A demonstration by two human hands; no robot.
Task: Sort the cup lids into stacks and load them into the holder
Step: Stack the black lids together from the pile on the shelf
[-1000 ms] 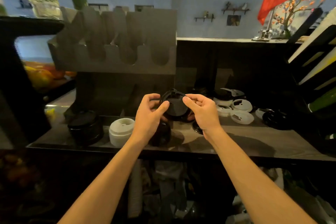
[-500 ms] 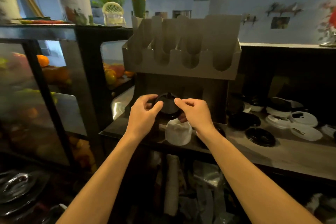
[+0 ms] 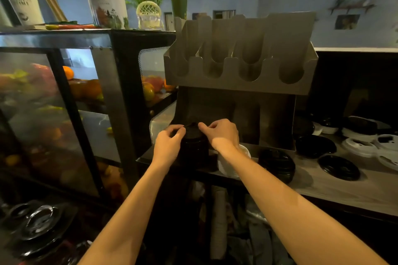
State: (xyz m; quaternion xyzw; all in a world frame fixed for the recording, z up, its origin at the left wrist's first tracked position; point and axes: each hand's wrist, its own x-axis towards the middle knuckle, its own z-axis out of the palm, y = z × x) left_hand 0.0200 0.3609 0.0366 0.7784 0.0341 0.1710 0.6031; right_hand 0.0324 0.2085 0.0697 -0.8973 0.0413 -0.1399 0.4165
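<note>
The glass display case fills the left half of the frame, with fruit blurred behind its doors, and it plays no part in the sorting. Right of centre stands the metal holder. Its scalloped upper slots show no lids, so loading looks not yet begun. The counter runs from the holder's foot to the right edge and serves as the sorting surface. Loose black lids and white lids lie spread at the right, apparently unsorted. Built piles gather near centre: a white stack partly hidden by the right forearm, and a low black stack to its right. The tall black stack sits at the counter's left corner, before the holder's lower bay, probably kept close for loading. The left hand and right hand meet over it. Each pinches an opposite side of the black lid on top between thumb and fingertips, a two-sided hold likely meant to seat it squarely.
</note>
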